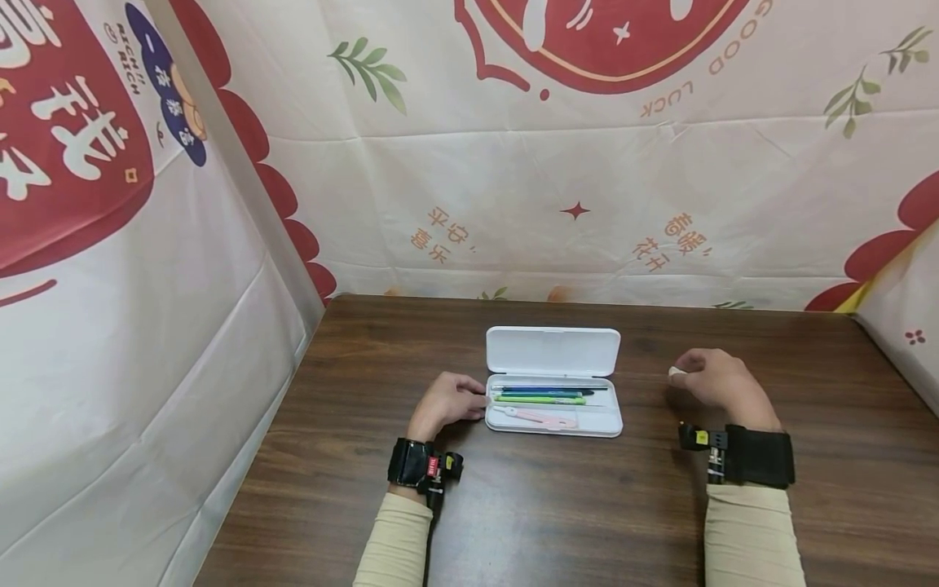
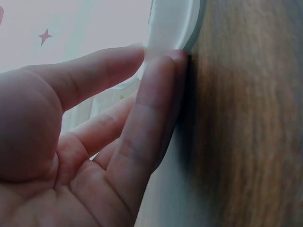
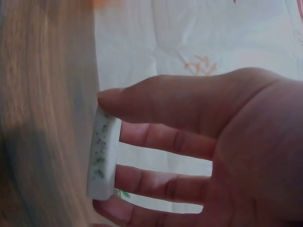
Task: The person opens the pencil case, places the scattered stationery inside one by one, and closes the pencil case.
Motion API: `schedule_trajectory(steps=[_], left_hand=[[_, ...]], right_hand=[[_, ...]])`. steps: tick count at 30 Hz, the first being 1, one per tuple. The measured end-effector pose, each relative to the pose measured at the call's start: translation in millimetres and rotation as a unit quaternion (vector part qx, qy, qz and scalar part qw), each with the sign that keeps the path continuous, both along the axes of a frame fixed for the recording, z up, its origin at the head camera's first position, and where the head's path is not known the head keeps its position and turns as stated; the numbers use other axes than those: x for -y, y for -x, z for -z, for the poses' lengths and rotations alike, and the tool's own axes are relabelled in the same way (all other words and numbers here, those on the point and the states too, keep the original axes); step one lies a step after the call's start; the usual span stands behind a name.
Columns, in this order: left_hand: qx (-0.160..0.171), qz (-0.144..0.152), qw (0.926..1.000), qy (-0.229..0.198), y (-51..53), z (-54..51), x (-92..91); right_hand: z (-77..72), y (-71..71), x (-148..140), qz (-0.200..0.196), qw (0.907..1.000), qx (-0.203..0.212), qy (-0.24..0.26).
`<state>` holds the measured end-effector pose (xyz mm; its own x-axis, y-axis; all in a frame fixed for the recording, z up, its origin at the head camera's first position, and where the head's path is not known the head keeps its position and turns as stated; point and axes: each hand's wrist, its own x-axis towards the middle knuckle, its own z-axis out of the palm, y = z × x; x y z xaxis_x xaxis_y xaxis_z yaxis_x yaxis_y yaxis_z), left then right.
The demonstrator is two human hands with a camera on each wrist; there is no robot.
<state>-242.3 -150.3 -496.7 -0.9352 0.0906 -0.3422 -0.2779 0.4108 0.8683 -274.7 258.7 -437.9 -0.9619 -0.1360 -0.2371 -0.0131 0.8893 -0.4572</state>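
Observation:
A white pencil case (image 1: 553, 350) lies on the table with its lid up. Inside it are a dark blue pencil (image 1: 543, 393), a green pen (image 1: 539, 400) and a pink compass (image 1: 543, 418). My left hand (image 1: 449, 403) is at the case's left end; in the left wrist view its thumb and fingertips pinch the case's edge (image 2: 173, 23). Off to the right of the case, my right hand (image 1: 715, 379) holds a small white eraser (image 3: 102, 156) just above the table. Thumb and fingers grip the eraser by its ends, and green specks mark its side.
The brown wooden table (image 1: 352, 505) carries the case. A white printed cloth (image 1: 513, 179) hangs behind the far edge, and another cloth (image 1: 147, 342) runs along the left side. Each wrist wears a black strap with a small camera.

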Motion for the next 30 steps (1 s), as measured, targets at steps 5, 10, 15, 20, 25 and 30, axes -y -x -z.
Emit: schedule_trajectory(steps=[5,10,15,20,25,30], left_hand=[[0.000,-0.001,1.0000,0.007,0.4,0.4,-0.2],[-0.002,-0.001,1.0000,0.007,0.5,0.1,-0.3],[-0.003,0.000,1.0000,0.007,0.1,-0.3,-0.5],[-0.005,0.000,1.0000,0.008,-0.9,-0.6,-0.6],[-0.005,-0.002,0.9999,0.010,-1.5,-1.7,-0.8],[-0.004,-0.005,0.9999,0.011,-1.3,-2.7,-0.9]], right_hand=[[-4.0,-2.7,7,-0.017,0.9996,-0.023,0.009],[-11.0,-5.3,16,-0.036,0.9987,-0.031,0.018],[-16.1,-7.9,22,-0.048,0.9980,-0.033,0.025],[-18.0,-9.3,27,-0.057,0.9974,-0.036,0.026],[-20.2,-10.6,34,-0.062,0.9970,-0.038,0.027],[-22.8,-11.3,41,-0.069,0.9960,-0.049,0.027]])
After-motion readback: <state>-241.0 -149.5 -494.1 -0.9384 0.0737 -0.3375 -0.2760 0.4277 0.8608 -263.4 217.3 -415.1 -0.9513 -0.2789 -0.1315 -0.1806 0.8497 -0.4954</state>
